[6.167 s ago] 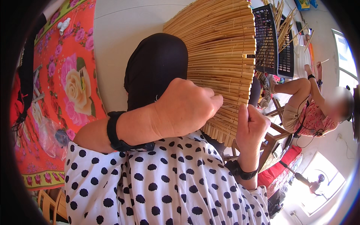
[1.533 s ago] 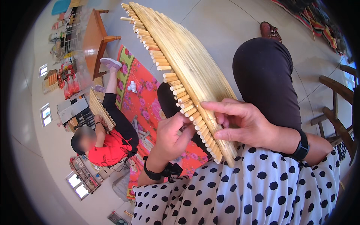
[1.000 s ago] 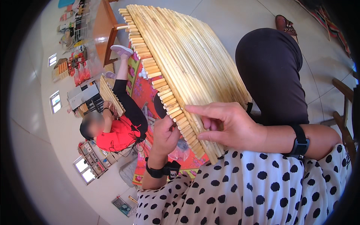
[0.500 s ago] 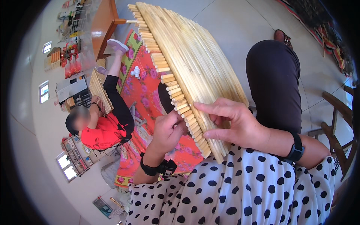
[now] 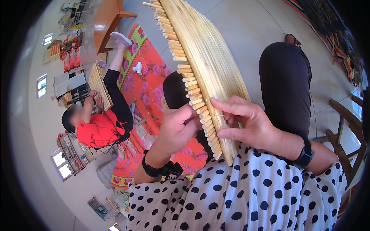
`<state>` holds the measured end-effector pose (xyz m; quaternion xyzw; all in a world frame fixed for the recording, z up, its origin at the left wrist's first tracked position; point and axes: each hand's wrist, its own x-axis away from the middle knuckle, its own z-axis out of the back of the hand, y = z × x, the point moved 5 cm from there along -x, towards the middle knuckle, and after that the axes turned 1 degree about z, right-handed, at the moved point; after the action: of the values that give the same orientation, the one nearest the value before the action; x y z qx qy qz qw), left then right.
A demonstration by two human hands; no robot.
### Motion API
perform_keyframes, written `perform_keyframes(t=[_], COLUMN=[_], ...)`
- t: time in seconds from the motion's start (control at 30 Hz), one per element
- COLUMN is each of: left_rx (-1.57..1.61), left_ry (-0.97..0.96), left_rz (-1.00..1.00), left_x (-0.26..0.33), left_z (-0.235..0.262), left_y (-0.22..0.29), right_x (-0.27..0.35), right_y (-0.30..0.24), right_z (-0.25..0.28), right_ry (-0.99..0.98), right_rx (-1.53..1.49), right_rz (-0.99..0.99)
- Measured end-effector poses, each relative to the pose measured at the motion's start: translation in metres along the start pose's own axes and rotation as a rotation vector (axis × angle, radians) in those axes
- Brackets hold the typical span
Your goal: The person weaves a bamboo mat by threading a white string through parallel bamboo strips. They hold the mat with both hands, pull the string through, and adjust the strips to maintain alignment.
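A panel of pale, dried plant stalks (image 5: 210,54) slants across my lap. Along its left edge, a row of cut stalk ends from a crossing layer (image 5: 189,82) sticks out. My left hand (image 5: 177,127) is closed at this edge, its fingertips hidden beneath the panel. On the upper face lies my right hand (image 5: 250,121), thumb and index finger spread along the edge stalk and the other fingers bent. Between that thumb and index finger a thin needle-like piece (image 5: 221,115) shows against the stalks; whether a finger touches it I cannot tell.
A person in a red shirt (image 5: 101,129) sits at the left with a similar stalk panel (image 5: 99,82). A red flowered mat (image 5: 148,77) covers the floor, with a small white object (image 5: 137,68) on it. A wooden table (image 5: 110,25) stands far left, and a wooden chair (image 5: 343,127) right.
The panel has shifted slightly right and up in the picture. My left hand has moved right, further under the edge. The thin needle-like piece now shows near my right fingers.
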<state>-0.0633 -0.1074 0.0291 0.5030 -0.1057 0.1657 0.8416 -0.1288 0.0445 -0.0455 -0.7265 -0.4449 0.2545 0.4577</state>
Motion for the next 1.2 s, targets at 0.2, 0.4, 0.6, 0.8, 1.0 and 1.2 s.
perform_keyframes(t=[0.2,0.4,0.6,0.8,1.0,1.2], left_rx=[0.258,0.202,-0.25,0.162,0.385,0.57], left_ry=[0.075,0.115,0.226,0.53,0.273,0.417], left_rz=[0.312,0.236,0.056,0.052,0.044,0.039], left_x=[0.0,0.003,-0.002,-0.029,-0.071,-0.042], left_z=[-0.009,-0.004,0.0,0.026,0.02,0.052], left_y=[0.002,0.003,0.014,0.007,-0.024,-0.049], right_x=[-0.001,-0.002,0.008,0.02,0.024,0.04], right_y=[0.002,0.003,0.011,0.015,0.005,0.013], right_z=[0.002,0.005,0.01,0.008,-0.008,-0.004], right_ry=[0.021,0.044,0.207,0.12,0.035,0.048], right_rx=[-0.097,-0.064,-0.098,0.178,0.374,0.517], right_rz=[-0.026,0.017,-0.147,-0.211,-0.239,-0.244])
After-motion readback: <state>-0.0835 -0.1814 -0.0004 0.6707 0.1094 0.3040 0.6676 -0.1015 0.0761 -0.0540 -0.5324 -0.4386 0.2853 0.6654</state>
